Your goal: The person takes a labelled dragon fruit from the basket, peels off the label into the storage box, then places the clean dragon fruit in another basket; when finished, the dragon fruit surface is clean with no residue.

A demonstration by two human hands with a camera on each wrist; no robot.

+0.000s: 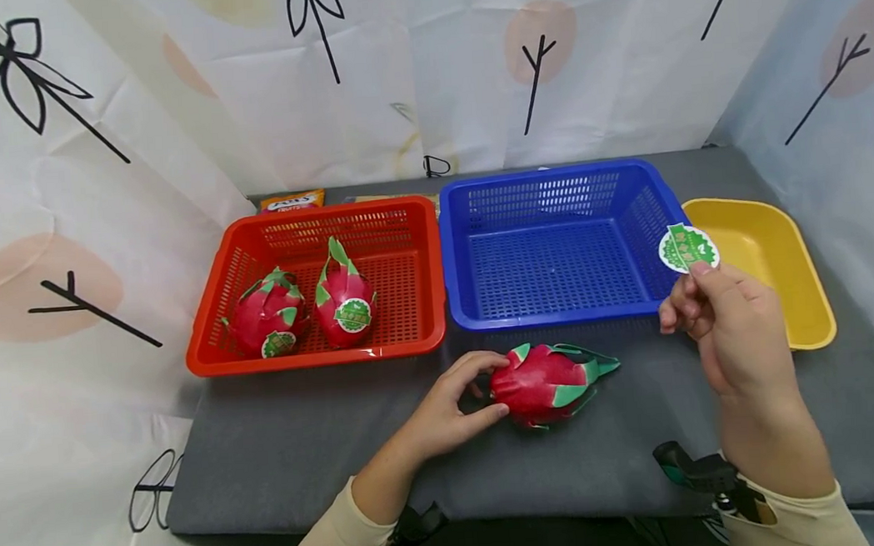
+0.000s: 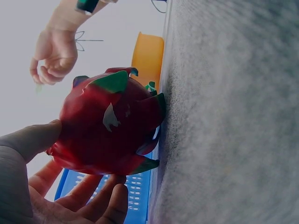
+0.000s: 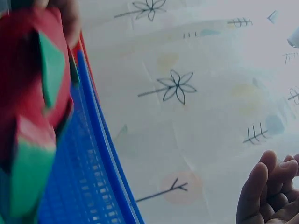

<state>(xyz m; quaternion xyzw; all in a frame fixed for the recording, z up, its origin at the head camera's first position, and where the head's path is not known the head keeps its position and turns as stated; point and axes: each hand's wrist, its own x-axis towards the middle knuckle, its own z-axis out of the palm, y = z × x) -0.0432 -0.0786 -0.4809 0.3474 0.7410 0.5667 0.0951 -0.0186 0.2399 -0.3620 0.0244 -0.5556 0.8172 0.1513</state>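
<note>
On the grey table lies a red dragon fruit (image 1: 537,384) with green scales, its leafy tip pointing right. My left hand (image 1: 456,401) grips its left end, thumb on one side and fingers on the other. The left wrist view shows this dragon fruit (image 2: 103,123) close up, with a small pale patch on its skin. Over the yellow basin's left side, my right hand (image 1: 740,321) pinches a round green-and-white sticker (image 1: 688,247) between thumb and finger. In the right wrist view only part of the right hand (image 3: 271,191) shows.
A red basket (image 1: 412,350) at the left holds two dragon fruits (image 1: 345,308) with round stickers. Beside it stands a blue basket (image 1: 560,314), then a yellow basin (image 1: 806,284). An orange snack packet (image 1: 293,202) lies behind the red basket. Patterned white cloth (image 1: 470,70) hangs around the table.
</note>
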